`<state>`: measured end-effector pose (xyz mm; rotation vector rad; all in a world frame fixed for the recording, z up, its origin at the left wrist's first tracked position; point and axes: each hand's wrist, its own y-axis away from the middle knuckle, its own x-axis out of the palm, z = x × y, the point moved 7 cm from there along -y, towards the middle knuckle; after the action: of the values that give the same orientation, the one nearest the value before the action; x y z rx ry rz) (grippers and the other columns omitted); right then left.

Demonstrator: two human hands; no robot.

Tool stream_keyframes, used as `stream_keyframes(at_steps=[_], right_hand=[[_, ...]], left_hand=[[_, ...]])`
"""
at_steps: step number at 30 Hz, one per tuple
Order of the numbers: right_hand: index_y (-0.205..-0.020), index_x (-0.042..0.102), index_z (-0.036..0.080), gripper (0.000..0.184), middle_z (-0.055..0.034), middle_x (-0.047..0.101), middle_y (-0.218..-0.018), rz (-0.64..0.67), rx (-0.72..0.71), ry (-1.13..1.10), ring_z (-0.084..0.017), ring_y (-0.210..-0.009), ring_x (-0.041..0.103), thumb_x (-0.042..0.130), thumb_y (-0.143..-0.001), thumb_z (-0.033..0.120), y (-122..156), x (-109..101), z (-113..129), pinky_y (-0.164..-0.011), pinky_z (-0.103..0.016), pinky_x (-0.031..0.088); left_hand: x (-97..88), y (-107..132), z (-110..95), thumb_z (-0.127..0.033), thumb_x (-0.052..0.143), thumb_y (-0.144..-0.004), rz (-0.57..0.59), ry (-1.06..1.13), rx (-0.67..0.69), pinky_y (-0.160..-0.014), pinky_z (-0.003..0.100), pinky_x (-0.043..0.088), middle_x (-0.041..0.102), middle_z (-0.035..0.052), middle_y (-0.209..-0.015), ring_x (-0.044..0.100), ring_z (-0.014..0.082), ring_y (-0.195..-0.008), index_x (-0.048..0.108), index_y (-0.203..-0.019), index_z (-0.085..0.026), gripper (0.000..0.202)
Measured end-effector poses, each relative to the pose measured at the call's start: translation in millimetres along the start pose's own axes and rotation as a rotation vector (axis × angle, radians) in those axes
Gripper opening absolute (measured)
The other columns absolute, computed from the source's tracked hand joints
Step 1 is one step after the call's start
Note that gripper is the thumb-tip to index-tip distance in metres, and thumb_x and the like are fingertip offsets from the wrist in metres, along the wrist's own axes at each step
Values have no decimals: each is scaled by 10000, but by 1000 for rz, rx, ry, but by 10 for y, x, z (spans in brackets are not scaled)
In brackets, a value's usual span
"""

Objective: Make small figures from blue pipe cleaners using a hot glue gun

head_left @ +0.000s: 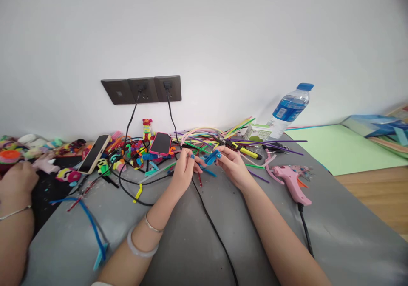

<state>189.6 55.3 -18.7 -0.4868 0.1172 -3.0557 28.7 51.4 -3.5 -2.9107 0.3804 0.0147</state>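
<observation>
Between my two hands, above the grey table (188,235), is a bent blue pipe cleaner (210,157). My left hand (186,167) pinches its left side, the fingertips closed. My right hand (231,165) grips the other side between thumb and fingers. Part of the blue piece is hidden behind the fingers. Just beyond my hands lies a pile of coloured pipe cleaners (204,133), with yellow-handled pliers (248,151) among them. Right of my right hand rests a pink glue gun (291,182).
A phone with a pink case (160,143) and another phone (94,153) lie among small fuzzy figures. Black cables cross the table from the wall sockets (141,89). A water bottle (288,109) stands tilted at the back right. Another person's hand (17,179) is at far left.
</observation>
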Motion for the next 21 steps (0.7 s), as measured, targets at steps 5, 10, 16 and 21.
stream_keyframes(at_steps=[5,10,16,21], right_hand=[[-844,669,229,410,10,590,-759,-9,-5,33,-131,-626,508,835,-661,557,-3,-5,8,-601,-276,426],[-840,670,231,405,11,586,-751,-7,-8,29,-129,-625,508,831,-667,560,0,-4,10,-600,-272,427],[-846,660,231,384,6,579,-769,-3,-14,39,-136,-633,502,817,-691,545,1,-7,10,-612,-281,432],[-844,667,228,386,12,580,-755,-6,-6,15,-130,-630,501,827,-682,539,6,2,21,-615,-275,424]], left_hand=[[29,3,19,-422,407,-959,32,4,-13,-572,256,487,705,-4,-791,611,112,-535,297,-875,-244,226],[46,10,4,-412,404,-957,65,2,-1,-583,267,486,700,-3,-797,589,114,-538,289,-874,-248,217],[55,23,-19,-347,345,-977,91,-55,55,-595,273,450,664,-19,-740,549,113,-541,266,-840,-249,186],[74,26,-3,-328,324,-976,117,-83,58,-597,278,422,607,-43,-681,505,118,-549,263,-835,-251,172]])
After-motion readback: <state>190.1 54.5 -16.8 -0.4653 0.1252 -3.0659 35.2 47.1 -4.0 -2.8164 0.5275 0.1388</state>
